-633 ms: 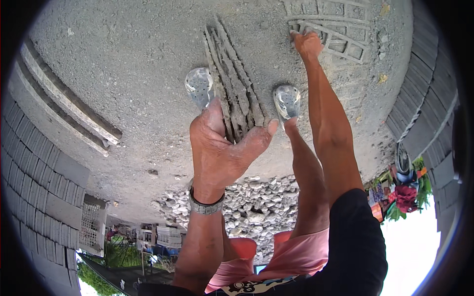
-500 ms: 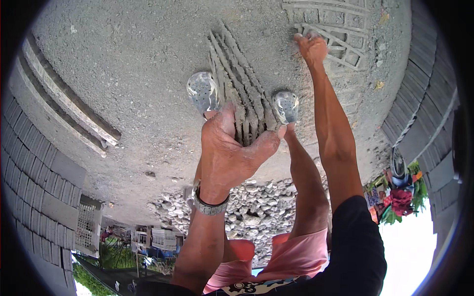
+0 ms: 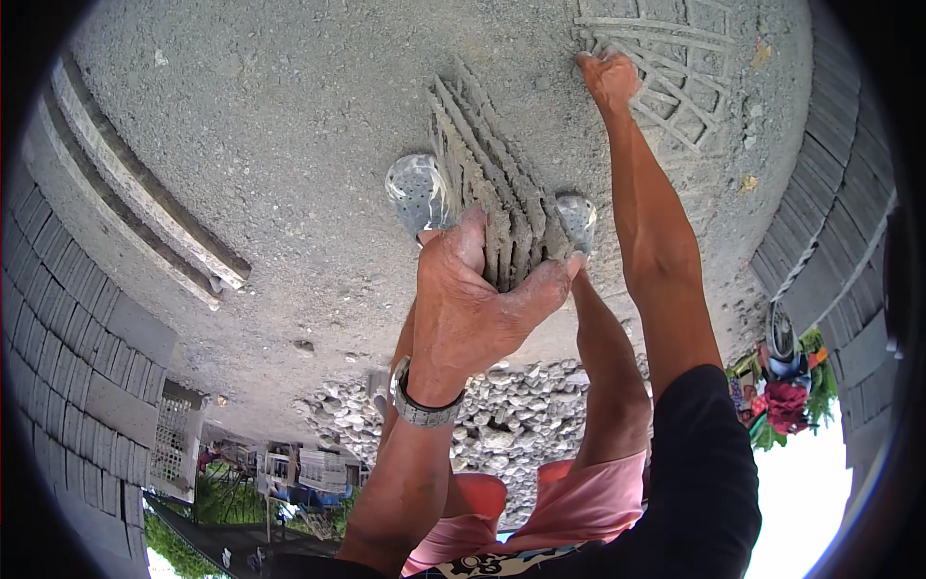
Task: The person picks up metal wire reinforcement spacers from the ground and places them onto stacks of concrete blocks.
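Note:
In my left hand (image 3: 473, 299) is a stack of thin grey slabs (image 3: 502, 193) with rough, crumbly edges; fingers and thumb clasp its near end. The slabs stand on edge, side by side, with dark gaps between them, and slant away toward the upper left between my feet. Farther out at the upper right, my right hand (image 3: 610, 79) has its fingers curled at the left edge of a grey lattice (image 3: 675, 72) of crossing bars. This lattice is near the gritty ground; its exact kind and the fingertips' hold are hard to make out.
Grey clogs (image 3: 419, 188) on my feet flank the slabs. Two long pale beams (image 3: 145, 179) lie at the left. Stacked grey slabs (image 3: 72, 376) line the left side, and more (image 3: 820, 183) the right. A heap of stones (image 3: 521, 410) lies by my legs.
The held slabs look closer together, with narrower gaps at the far end. My right hand stays at the lattice, whose lower bars have swung slightly downward. The whole view has shifted a little.

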`<state>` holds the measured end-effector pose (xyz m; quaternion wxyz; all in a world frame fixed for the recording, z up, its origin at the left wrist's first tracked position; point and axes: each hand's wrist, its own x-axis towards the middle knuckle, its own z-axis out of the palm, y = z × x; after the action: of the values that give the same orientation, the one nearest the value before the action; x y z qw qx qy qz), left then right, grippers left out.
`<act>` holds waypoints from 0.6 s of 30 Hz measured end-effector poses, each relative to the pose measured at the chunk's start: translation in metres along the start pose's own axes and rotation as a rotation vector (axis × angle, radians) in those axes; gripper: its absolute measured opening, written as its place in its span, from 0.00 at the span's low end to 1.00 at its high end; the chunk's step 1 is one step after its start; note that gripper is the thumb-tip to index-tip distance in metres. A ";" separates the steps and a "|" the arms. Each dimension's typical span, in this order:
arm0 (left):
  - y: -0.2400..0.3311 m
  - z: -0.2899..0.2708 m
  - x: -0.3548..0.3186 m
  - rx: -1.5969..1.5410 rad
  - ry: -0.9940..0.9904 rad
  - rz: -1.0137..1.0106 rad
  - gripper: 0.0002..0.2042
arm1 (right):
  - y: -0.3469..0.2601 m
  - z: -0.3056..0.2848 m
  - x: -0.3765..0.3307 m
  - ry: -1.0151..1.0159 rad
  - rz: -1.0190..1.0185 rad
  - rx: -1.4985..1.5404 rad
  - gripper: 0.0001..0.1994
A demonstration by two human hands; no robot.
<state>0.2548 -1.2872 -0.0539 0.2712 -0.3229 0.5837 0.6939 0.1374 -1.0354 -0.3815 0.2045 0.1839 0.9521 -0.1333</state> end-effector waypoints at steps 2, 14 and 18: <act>-0.001 0.000 0.003 -0.073 0.005 0.037 0.10 | -0.001 -0.003 -0.007 0.127 -0.071 -0.051 0.22; 0.007 -0.007 0.009 0.039 -0.014 0.028 0.10 | -0.017 -0.001 -0.005 0.079 0.084 0.098 0.22; 0.006 -0.008 0.009 -0.042 0.013 0.064 0.10 | -0.018 0.002 -0.004 0.126 0.047 -0.042 0.23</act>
<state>0.2456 -1.2963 -0.0586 0.2382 -0.3142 0.5809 0.7121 0.1346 -1.0537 -0.3783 0.1509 0.2098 0.9612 -0.0967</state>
